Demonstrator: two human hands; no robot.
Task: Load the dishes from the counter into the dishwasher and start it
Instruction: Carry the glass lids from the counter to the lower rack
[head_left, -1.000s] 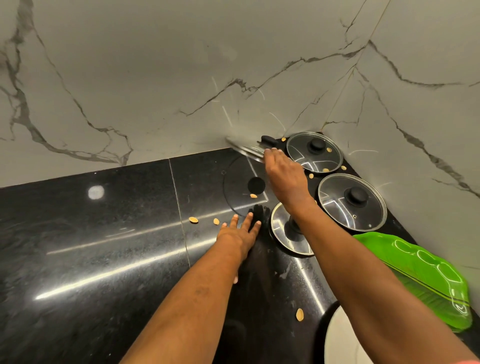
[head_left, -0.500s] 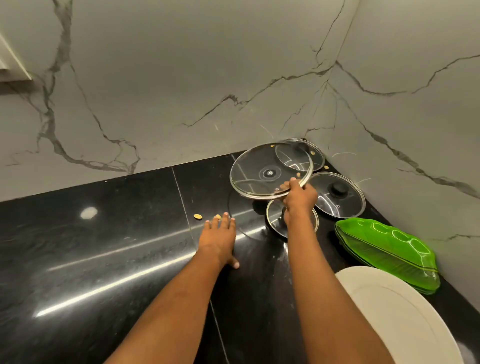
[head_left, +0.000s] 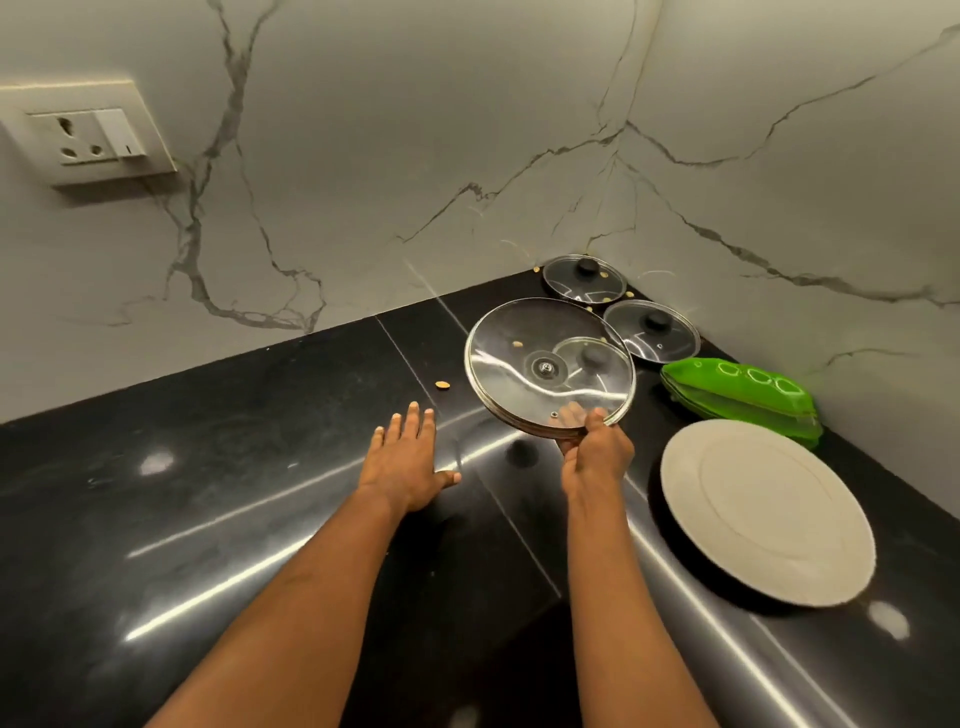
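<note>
Far off to the left of the grip, a cream wall socket (head_left: 88, 136) with a switch sits on the veined marble wall (head_left: 415, 130). Below it runs the glossy black counter (head_left: 208, 493), streaked with light.

Nearer, the left hand (head_left: 410, 460) lies flat on the counter, palm down, fingers spread and holding nothing. A small tan crumb (head_left: 442, 385) rests on the stone just beyond its fingertips, left of the grip.

Then the grip itself: the right hand (head_left: 597, 454) pinches the near edge of a large glass lid (head_left: 548, 364), thumb on top and fingers beneath, showing faintly through the glass. The lid is lifted clear of the counter and tilted, its underside facing the viewer. It is round and clear with a metal rim, a small metal screw at its centre and a tiny vent hole near the held edge; a crumb or two cling to the glass. The rim looks doubled where it is held, though I cannot tell whether that is a second lid.

Seen through the glass, beyond the grip, a small lid (head_left: 589, 358) with a black knob lies on the counter. Further back, in the corner, sits another lid (head_left: 582, 278) dotted with crumbs, and right of it a third lid (head_left: 652, 338). Right of the grip is a stack of green leaf-shaped trays (head_left: 743, 389), and nearer, a large white plate (head_left: 769, 509).
</note>
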